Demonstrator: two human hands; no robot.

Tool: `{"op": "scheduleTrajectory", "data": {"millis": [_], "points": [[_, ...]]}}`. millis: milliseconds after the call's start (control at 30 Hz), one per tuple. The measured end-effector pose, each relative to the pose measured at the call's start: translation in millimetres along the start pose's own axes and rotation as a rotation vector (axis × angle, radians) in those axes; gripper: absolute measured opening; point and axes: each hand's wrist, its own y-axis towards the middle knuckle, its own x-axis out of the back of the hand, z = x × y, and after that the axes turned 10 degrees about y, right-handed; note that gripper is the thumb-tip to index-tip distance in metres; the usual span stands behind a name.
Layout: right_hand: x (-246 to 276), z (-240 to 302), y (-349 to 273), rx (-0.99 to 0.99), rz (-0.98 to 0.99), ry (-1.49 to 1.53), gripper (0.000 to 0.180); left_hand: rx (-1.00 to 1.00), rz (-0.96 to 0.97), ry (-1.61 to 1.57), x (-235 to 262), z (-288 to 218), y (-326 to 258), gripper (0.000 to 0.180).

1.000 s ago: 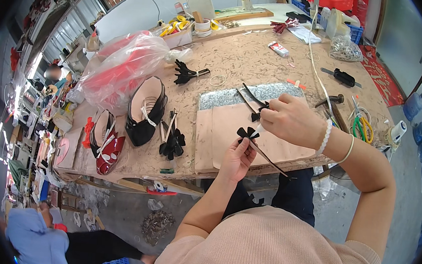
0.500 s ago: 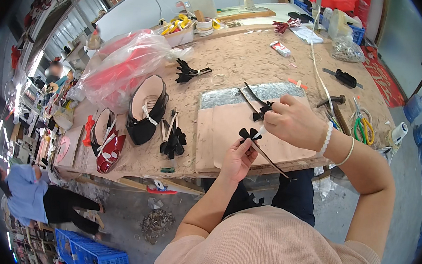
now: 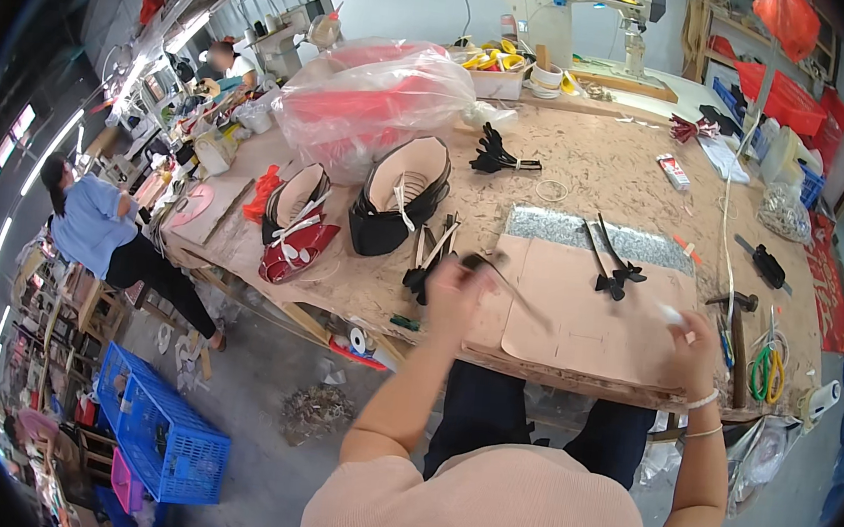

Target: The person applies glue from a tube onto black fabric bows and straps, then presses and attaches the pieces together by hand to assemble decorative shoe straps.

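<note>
My left hand [image 3: 454, 304], blurred by motion, is closed on a strap [image 3: 524, 301] whose black bow end shows by the fingers. It is beside a bundle of black bow straps [image 3: 416, 281] at the left of the work board. My right hand [image 3: 695, 350] is closed around a small white-tipped thing [image 3: 672, 313], too blurred to name, over the board's right edge. Between the hands, two black straps with bows [image 3: 611, 280] lie on the pinkish sheet [image 3: 577, 327] and its silvery strip [image 3: 551, 227].
Bundled black shoe uppers [image 3: 380, 225] and red ones [image 3: 294, 257] stand left, before a plastic bag [image 3: 367, 93]. A hammer [image 3: 740, 337] and scissors [image 3: 766, 369] lie right. Another black bundle [image 3: 500, 155] lies farther back. A person in blue [image 3: 95, 220] stands away at left.
My left hand has moved left with the bow strap, toward the bundle. My right hand has drawn away to the right with the white-tipped thing. The view has turned left.
</note>
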Motion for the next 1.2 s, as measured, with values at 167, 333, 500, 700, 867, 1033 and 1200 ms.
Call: {"op": "scheduleTrajectory", "data": {"millis": [167, 333, 500, 700, 867, 1033, 1200], "points": [[10.9, -20.1, -2.4, -0.242, -0.176, -0.017, 0.017, -0.644, -0.095, 0.465, 57.7, -16.9, 67.7, 0.027], [-1.5, -58.3, 0.8, -0.254, -0.217, -0.001, 0.018, -0.657, 0.120, 1.228, 94.1, 46.9, 58.9, 0.040], [-6.0, -61.2, 1.1, -0.337, -0.198, 0.200, 0.020, -0.496, 0.175, 0.758, -25.2, -2.9, 18.1, 0.008], [-5.6, -47.3, 1.4, -0.360, -0.151, 0.326, 0.035, -0.615, 0.448, 0.645, -144.6, 21.8, 19.8, 0.020], [-3.6, -17.6, -12.1, -0.140, -0.259, -0.038, 0.049, -0.576, 0.534, 0.750, -151.7, 48.1, 34.4, 0.025], [-17.1, 20.0, -27.4, 0.182, -0.351, -0.184, 0.046, -0.433, 0.465, 0.580, -118.0, 2.4, 17.3, 0.023], [-52.1, 76.8, 3.9, -0.160, 0.008, 0.722, 0.024, 0.109, 0.836, 0.102, -84.5, -52.7, -1.1, 0.019]]}}
